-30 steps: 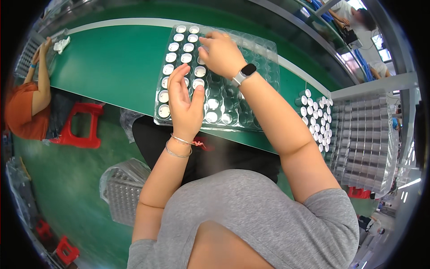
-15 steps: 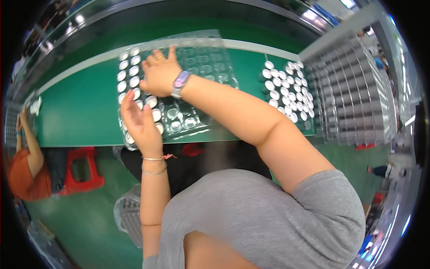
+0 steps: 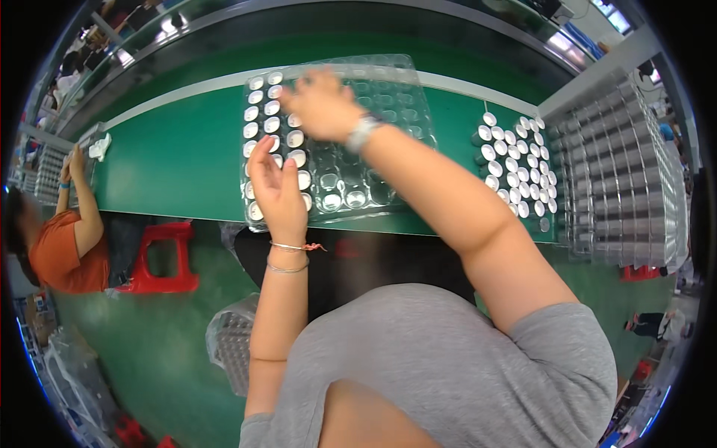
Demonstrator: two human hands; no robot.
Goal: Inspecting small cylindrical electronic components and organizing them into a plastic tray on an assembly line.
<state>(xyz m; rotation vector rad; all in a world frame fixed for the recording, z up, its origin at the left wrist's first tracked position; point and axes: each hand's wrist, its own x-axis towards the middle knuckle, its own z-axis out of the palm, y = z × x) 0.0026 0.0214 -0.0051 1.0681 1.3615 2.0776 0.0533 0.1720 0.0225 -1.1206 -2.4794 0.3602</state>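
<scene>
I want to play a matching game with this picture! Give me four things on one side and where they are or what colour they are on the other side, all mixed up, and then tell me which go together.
Things:
1. clear tray
2. loose round caps
3. stool
4. left hand

Places or colours:
A. red, on the floor by the person in orange
B. on the green table, under both hands
C. flat over the tray's near left part
D. in a group on the table right of the tray

Pairs: 1-B, 2-D, 3-A, 4-C
</scene>
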